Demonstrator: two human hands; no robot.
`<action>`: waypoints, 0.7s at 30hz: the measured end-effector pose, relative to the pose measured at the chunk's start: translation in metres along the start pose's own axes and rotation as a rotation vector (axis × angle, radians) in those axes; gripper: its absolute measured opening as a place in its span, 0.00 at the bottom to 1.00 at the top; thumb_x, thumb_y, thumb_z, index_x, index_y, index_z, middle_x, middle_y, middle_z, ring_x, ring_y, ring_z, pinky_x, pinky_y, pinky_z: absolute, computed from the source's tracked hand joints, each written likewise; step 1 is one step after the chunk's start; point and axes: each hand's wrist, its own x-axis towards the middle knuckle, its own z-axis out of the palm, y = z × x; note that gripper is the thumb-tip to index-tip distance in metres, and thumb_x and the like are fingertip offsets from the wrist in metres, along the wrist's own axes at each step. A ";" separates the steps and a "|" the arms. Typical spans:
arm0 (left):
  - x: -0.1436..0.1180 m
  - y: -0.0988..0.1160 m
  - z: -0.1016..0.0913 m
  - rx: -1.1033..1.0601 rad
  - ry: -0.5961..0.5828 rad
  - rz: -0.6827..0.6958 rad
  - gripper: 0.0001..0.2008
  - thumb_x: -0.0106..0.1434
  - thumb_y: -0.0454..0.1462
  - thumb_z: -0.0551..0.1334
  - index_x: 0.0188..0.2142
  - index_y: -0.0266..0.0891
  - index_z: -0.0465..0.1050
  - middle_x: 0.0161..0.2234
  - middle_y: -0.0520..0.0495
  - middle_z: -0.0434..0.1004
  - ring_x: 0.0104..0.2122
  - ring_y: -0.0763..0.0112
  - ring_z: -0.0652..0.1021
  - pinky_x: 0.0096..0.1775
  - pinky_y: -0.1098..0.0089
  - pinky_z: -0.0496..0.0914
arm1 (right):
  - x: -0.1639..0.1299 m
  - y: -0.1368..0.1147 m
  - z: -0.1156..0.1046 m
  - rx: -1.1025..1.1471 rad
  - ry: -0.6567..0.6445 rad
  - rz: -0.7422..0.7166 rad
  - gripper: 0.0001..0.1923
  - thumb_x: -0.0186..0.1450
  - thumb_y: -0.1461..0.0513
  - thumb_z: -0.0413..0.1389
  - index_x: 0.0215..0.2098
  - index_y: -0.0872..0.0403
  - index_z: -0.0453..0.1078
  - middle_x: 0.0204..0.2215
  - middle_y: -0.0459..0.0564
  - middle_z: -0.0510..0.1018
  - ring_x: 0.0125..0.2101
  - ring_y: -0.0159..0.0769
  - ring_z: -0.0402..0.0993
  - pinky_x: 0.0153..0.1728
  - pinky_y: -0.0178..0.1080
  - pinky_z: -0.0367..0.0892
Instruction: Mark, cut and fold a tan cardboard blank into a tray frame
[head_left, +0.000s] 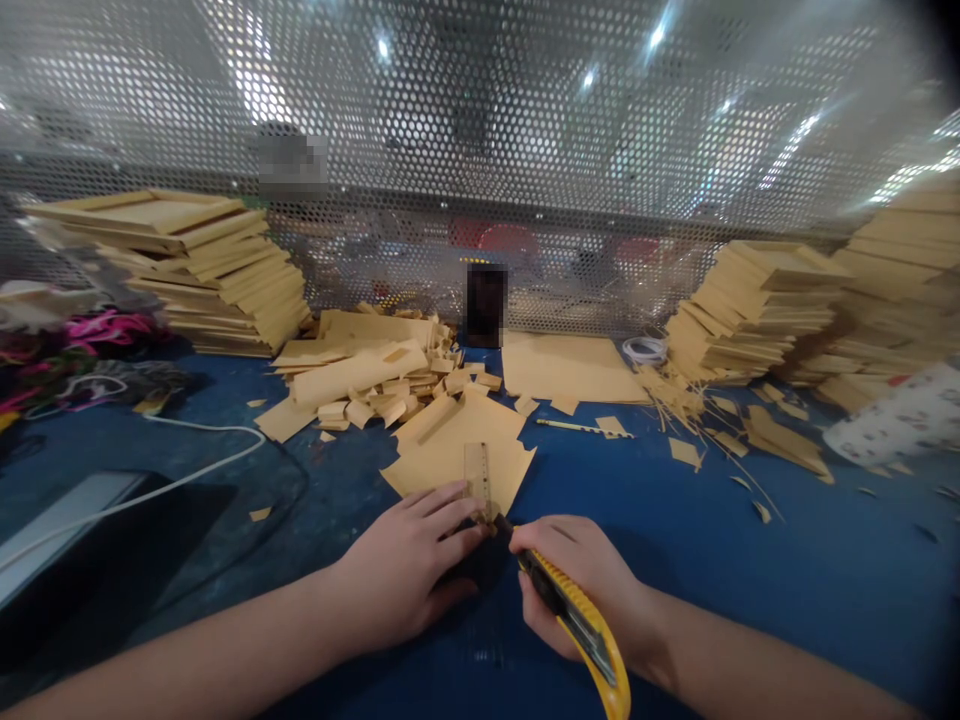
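- From my remote seat I watch both hands at the lower centre of the frame, a narrow gap between them.
- My left hand (409, 560) lies palm down, fingers extended, fingertips over the lower end of a clear ruler (476, 465).
- My right hand (574, 565) is closed around a yellow cutter knife (577, 610), its handle slanting toward the bottom edge.
- The knife's dark tip sits just beside the ruler's lower end; I cannot tell whether the blade touches the tan sheet (431, 462).
- That sheet is at the centre, under the ruler, on the blue surface (750, 610).
- Above it I see heaped tan offcuts (375, 385); right of centre, a striped pencil (574, 427) and a large flat sheet (570, 368).
- Stacked tan frames (240, 285) lean at upper left; another stack (757, 310) rises at right.
- A white cable (199, 483) crosses the left side.
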 end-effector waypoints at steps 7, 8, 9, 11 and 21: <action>0.001 0.000 -0.001 -0.005 -0.028 -0.013 0.22 0.63 0.44 0.62 0.55 0.43 0.69 0.60 0.43 0.66 0.62 0.49 0.63 0.59 0.49 0.63 | 0.000 -0.001 0.001 -0.020 -0.012 -0.005 0.14 0.56 0.67 0.52 0.41 0.51 0.65 0.26 0.45 0.74 0.25 0.33 0.70 0.32 0.36 0.67; 0.001 0.000 -0.002 -0.004 -0.036 -0.015 0.22 0.63 0.45 0.62 0.55 0.44 0.69 0.60 0.44 0.66 0.62 0.49 0.63 0.59 0.49 0.63 | 0.000 -0.001 0.001 -0.030 -0.011 -0.021 0.14 0.56 0.67 0.52 0.41 0.52 0.66 0.27 0.45 0.74 0.25 0.33 0.70 0.32 0.36 0.68; 0.001 0.000 -0.002 -0.003 -0.043 -0.016 0.22 0.63 0.45 0.62 0.56 0.44 0.69 0.61 0.44 0.65 0.62 0.49 0.63 0.59 0.48 0.63 | 0.000 -0.001 0.002 -0.041 -0.010 -0.031 0.14 0.56 0.67 0.52 0.41 0.52 0.66 0.27 0.45 0.74 0.26 0.33 0.71 0.33 0.36 0.68; 0.001 0.000 -0.002 0.002 -0.053 -0.019 0.22 0.64 0.45 0.62 0.56 0.44 0.69 0.61 0.44 0.65 0.62 0.49 0.63 0.59 0.48 0.63 | 0.001 -0.002 0.004 -0.062 -0.013 -0.024 0.13 0.56 0.67 0.53 0.40 0.52 0.66 0.28 0.46 0.75 0.27 0.34 0.71 0.33 0.36 0.68; 0.003 0.001 -0.004 0.022 -0.084 -0.020 0.23 0.65 0.46 0.60 0.58 0.44 0.67 0.61 0.44 0.65 0.62 0.50 0.63 0.60 0.50 0.62 | -0.004 -0.011 0.011 -0.100 -0.048 0.006 0.11 0.54 0.66 0.54 0.37 0.54 0.65 0.28 0.49 0.74 0.27 0.37 0.70 0.32 0.39 0.65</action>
